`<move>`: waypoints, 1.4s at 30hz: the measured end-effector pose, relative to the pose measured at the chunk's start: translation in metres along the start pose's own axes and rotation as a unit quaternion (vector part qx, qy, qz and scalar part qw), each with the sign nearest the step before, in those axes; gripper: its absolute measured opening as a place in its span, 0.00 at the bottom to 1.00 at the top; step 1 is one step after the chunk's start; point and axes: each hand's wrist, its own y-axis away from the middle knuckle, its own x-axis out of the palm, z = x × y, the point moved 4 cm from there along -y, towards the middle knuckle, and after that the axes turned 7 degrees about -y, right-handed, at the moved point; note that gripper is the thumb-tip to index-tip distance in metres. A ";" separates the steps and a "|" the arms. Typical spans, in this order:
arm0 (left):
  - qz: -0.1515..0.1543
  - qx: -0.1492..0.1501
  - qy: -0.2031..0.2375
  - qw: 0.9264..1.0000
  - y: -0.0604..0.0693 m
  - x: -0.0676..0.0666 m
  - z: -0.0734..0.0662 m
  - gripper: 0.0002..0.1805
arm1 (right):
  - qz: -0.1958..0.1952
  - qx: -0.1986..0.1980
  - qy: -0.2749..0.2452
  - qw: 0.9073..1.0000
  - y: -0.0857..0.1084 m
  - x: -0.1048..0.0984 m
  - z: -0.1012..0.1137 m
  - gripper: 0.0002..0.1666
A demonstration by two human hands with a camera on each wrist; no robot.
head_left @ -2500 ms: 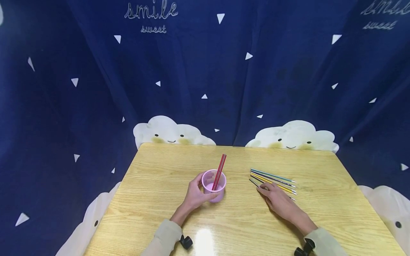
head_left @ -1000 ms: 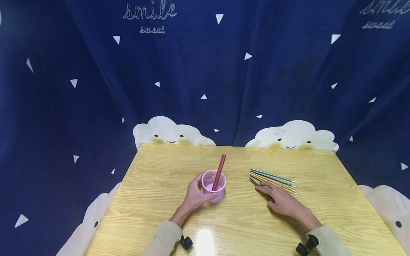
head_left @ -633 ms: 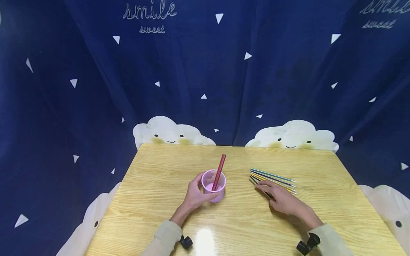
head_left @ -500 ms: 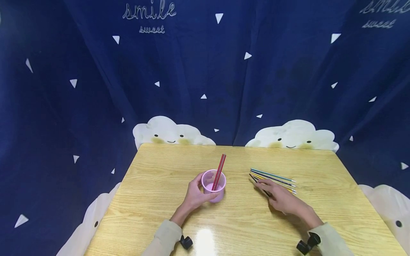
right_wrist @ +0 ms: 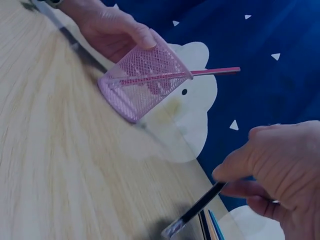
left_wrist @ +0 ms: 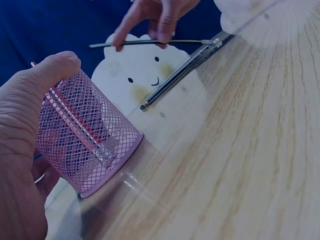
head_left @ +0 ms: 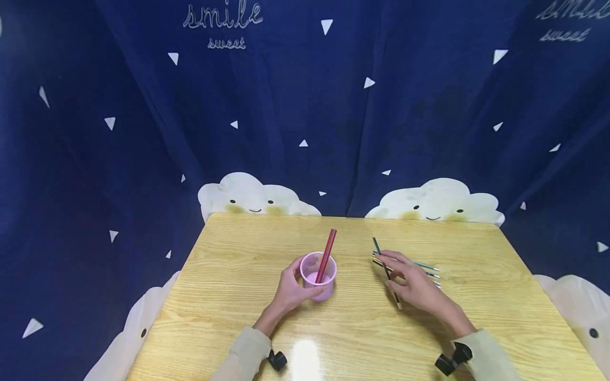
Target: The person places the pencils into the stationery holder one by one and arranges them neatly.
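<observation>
A pink mesh cup (head_left: 318, 291) stands on the table, with red pencils (head_left: 326, 256) leaning inside it. My left hand (head_left: 292, 288) grips the cup from its left side, thumb across the front, as the left wrist view shows at the cup (left_wrist: 90, 135). Between the thumb and fingers of my right hand (head_left: 413, 286) is a dark pencil (head_left: 386, 271), held above the table; the right wrist view shows this pencil (right_wrist: 200, 202) slanting from the fingertips. Several other pencils (head_left: 425, 265) lie just behind and under my right hand, partly hidden by it.
The wooden table (head_left: 238, 248) ends at a dark blue curtain (head_left: 286, 106) with white triangles and clouds. A black wrist mount (head_left: 277, 361) sits at the left sleeve and another (head_left: 452, 360) at the right sleeve.
My right hand has lifted the dark pencil off the table from beside the others and turned it steeper. The left hand and the cup have stayed in place.
</observation>
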 end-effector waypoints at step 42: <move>-0.003 0.008 -0.031 0.999 -0.004 -0.002 0.015 0.46 | -0.280 -0.130 -0.187 0.932 -0.080 0.021 0.081 0.32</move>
